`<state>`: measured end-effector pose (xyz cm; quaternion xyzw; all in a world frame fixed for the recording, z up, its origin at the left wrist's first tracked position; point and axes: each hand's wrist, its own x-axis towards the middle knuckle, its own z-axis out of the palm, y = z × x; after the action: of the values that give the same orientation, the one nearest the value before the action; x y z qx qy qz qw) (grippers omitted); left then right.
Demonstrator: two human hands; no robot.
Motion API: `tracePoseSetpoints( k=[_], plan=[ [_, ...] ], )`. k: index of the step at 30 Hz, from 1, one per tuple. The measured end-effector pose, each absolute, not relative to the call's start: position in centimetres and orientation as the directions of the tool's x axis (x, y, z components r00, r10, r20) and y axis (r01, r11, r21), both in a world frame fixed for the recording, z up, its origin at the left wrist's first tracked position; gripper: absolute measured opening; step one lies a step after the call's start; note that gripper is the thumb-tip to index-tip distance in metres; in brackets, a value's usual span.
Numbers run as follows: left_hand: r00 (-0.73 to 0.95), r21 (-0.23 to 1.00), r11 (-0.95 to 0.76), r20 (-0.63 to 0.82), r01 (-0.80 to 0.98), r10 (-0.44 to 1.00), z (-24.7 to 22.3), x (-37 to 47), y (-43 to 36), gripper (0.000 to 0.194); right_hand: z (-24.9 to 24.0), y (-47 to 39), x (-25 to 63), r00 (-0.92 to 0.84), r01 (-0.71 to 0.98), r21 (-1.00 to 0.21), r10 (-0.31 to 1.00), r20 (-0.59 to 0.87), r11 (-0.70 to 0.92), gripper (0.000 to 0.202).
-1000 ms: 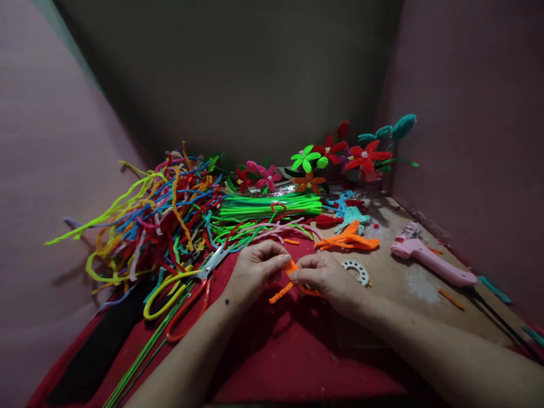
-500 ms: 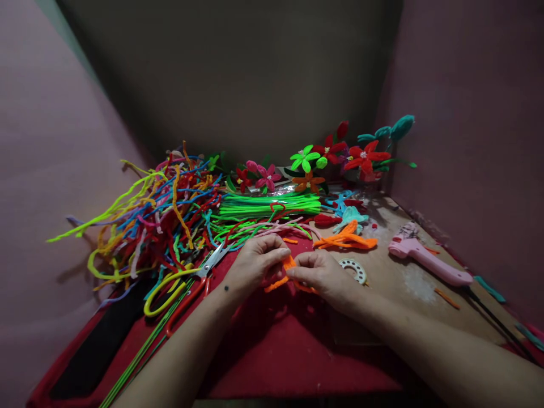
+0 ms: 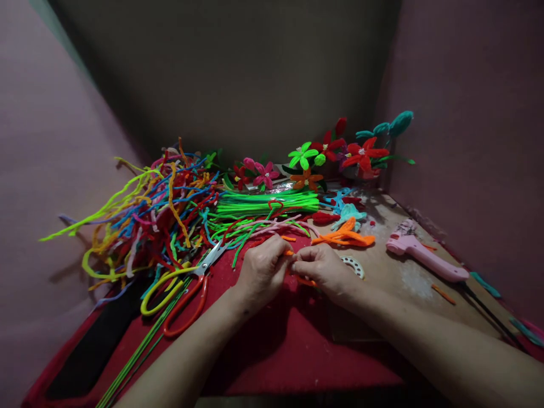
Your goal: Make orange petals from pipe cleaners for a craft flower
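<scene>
Above the red cloth (image 3: 306, 362), my left hand (image 3: 267, 266) and my right hand (image 3: 325, 271) meet with fingertips nearly touching. Both are closed in a pinch on a small orange pipe cleaner piece (image 3: 306, 281), which is mostly hidden by the fingers. A bit of orange shows between the fingertips and another below my right hand's fingers. Folded orange pipe cleaners (image 3: 348, 237) lie just beyond my right hand, on a brown board (image 3: 395, 283). A white ring with holes (image 3: 356, 267) is partly covered by that hand.
Scissors with yellow and red handles (image 3: 206, 269) and green stems (image 3: 147, 345) lie on the left, near a tangled pile of colored pipe cleaners (image 3: 157, 209). Behind are a green bundle (image 3: 267, 203) and fuzzy flowers (image 3: 304, 156). A pink glue gun (image 3: 427, 258) rests right.
My left hand has turned over, its fingers now curled more and its back facing up. Less of the orange piece shows between the hands. The view has shifted slightly.
</scene>
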<state>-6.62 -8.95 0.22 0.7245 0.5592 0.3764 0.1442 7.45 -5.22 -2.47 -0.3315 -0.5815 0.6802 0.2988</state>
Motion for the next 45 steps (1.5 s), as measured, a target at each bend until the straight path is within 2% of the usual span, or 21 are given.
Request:
tracePoseSetpoints(
  k=[1, 3, 6, 8, 11, 17, 19, 21, 23, 25, 28, 31, 34, 38, 41, 45],
  plan=[
    [0.087, 0.641, -0.321, 0.369, 0.697, 0.925, 0.2, -6.7, -8.8, 0.010, -2.4, -5.2, 7.5, -0.601, -0.027, -0.986, 0.791, -0.114, -0.163, 0.021],
    [0.024, 0.742, -0.226, 0.272, 0.631, 0.962, 0.5, -6.9, -8.6, 0.012, -2.2, -5.3, 7.5, -0.588, -0.032, -0.981, 0.798, -0.134, -0.189, 0.022],
    [-0.046, 0.899, -0.064, 0.093, 0.433, 0.995, 1.0, -7.2, -8.2, 0.017, -1.9, -5.1, 7.6, -0.545, -0.035, -0.983, 0.828, -0.133, -0.180, 0.027],
    [-0.003, 0.940, 0.006, -0.006, 0.341, 1.000, 1.2, -7.2, -8.3, 0.021, -1.9, -4.9, 7.6, -0.523, -0.066, -0.984, 0.845, -0.109, -0.168, 0.029],
    [0.031, 0.944, 0.058, -0.072, 0.326, 0.997, 1.1, -7.0, -8.5, 0.019, -1.9, -4.6, 7.7, -0.534, -0.116, -0.977, 0.841, -0.090, -0.178, 0.029],
    [-0.021, 0.928, 0.040, -0.034, 0.369, 0.999, 0.8, -6.8, -8.9, 0.016, -2.1, -4.6, 7.7, -0.531, -0.083, -0.989, 0.846, -0.056, -0.118, 0.026],
    [-0.004, 0.884, -0.054, 0.063, 0.464, 0.998, 0.4, -6.8, -9.1, 0.014, -2.2, -4.6, 7.7, -0.511, -0.058, -0.996, 0.859, -0.030, -0.069, 0.026],
    [-0.019, 0.786, -0.147, 0.197, 0.601, 0.980, -0.3, -6.6, -9.5, 0.013, -2.3, -4.7, 7.7, -0.487, -0.046, -0.998, 0.873, -0.005, -0.031, 0.026],
    [-0.064, 0.685, -0.176, 0.311, 0.707, 0.948, -0.8, -6.3, -9.8, 0.012, -2.3, -4.7, 7.7, -0.458, -0.049, -0.999, 0.889, 0.007, -0.018, 0.026],
    [-0.105, 0.664, -0.163, 0.345, 0.730, 0.933, -0.9, -6.1, -9.8, 0.012, -2.3, -4.6, 7.7, -0.445, -0.071, -0.997, 0.895, 0.007, -0.027, 0.026],
    [-0.161, 0.832, -0.083, 0.202, 0.548, 0.966, -0.4, -6.3, -9.5, 0.018, -2.4, -4.4, 7.7, -0.434, -0.148, -0.983, 0.900, -0.034, -0.108, 0.025],
    [-0.238, 0.987, 0.047, -0.009, 0.155, 0.971, -0.1, -6.9, -8.9, 0.023, -2.3, -4.1, 7.6, -0.427, -0.335, -0.910, 0.900, -0.085, -0.245, 0.020],
    [-0.151, 0.987, 0.125, -0.139, -0.102, 0.979, -0.5, -6.6, -8.6, 0.021, -2.2, -4.0, 7.5, -0.439, -0.488, -0.808, 0.893, -0.101, -0.331, 0.024],
    [0.025, 0.963, 0.139, -0.137, -0.229, 0.990, -1.1, -4.5, -8.7, 0.023, -2.3, -4.3, 7.2, -0.431, -0.536, -0.790, 0.901, -0.049, -0.299, 0.024],
    [0.081, 0.931, 0.174, -0.156, -0.320, 0.984, -1.1, -3.5, -8.5, 0.017, -2.3, -4.5, 7.3, -0.410, -0.475, -0.849, 0.912, -0.022, -0.233, 0.022],
    [0.220, 0.873, 0.347, -0.285, -0.343, 0.933, -1.0, -3.8, -8.0, 0.020, -2.3, -4.5, 7.7, -0.363, -0.313, -0.943, 0.932, 0.005, -0.117, 0.024]
  ],
)
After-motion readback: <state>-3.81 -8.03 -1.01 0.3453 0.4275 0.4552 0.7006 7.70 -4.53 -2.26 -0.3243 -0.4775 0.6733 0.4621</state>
